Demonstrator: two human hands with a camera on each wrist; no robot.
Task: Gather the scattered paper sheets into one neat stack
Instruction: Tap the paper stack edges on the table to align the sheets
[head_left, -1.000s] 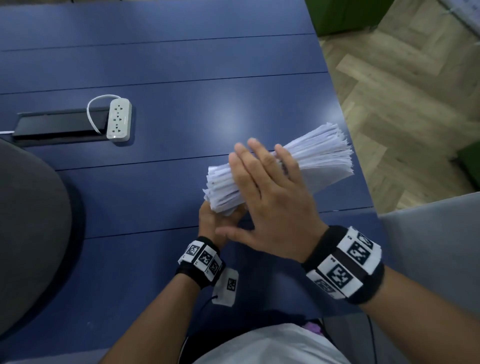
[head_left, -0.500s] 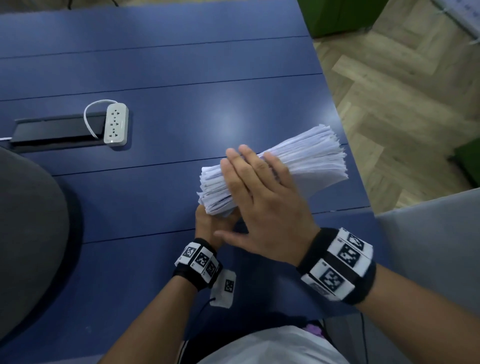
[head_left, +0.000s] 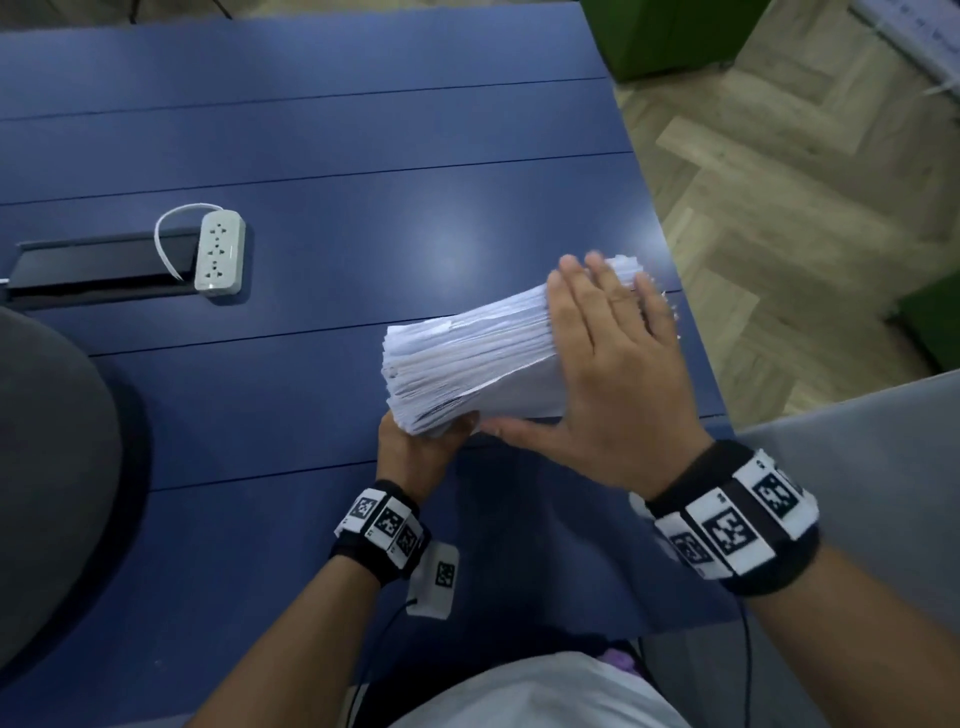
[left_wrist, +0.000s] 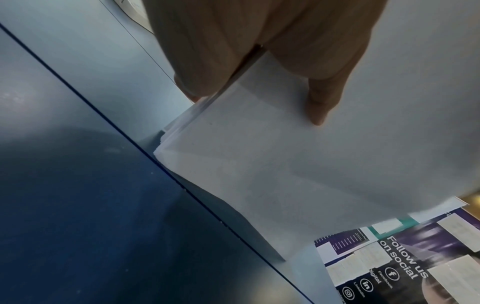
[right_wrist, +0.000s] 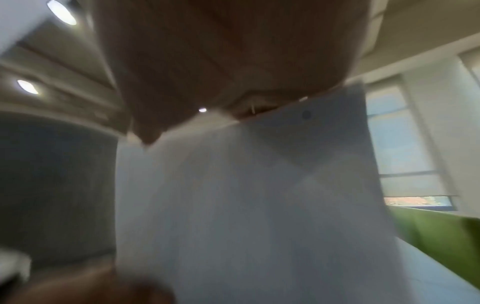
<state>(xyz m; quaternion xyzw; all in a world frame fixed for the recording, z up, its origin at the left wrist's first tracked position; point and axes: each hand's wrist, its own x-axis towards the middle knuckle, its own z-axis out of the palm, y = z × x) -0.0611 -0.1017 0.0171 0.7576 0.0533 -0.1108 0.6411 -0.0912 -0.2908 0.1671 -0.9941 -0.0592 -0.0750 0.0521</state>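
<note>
Both hands are being used: the stack (head_left: 467, 364) is being pinched by the left hand (head_left: 415, 452) and patched flat by the right hand (head_left: 613, 374); uneven pressure risks sheets being fanned across the tabletop (head_left: 311, 156).

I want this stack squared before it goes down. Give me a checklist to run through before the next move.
1. Left hand grips the paper stack at its near end: ok.
2. Right hand lies flat on the stack's side: ok.
3. Sheet edges flush: not ok, near-left end looks ragged.
4. Stack's bottom edge rests on the table: ok.
5. Far end aligned: cannot tell, hidden by the right hand.
6. Power strip stands apart from the stack: ok.
</note>
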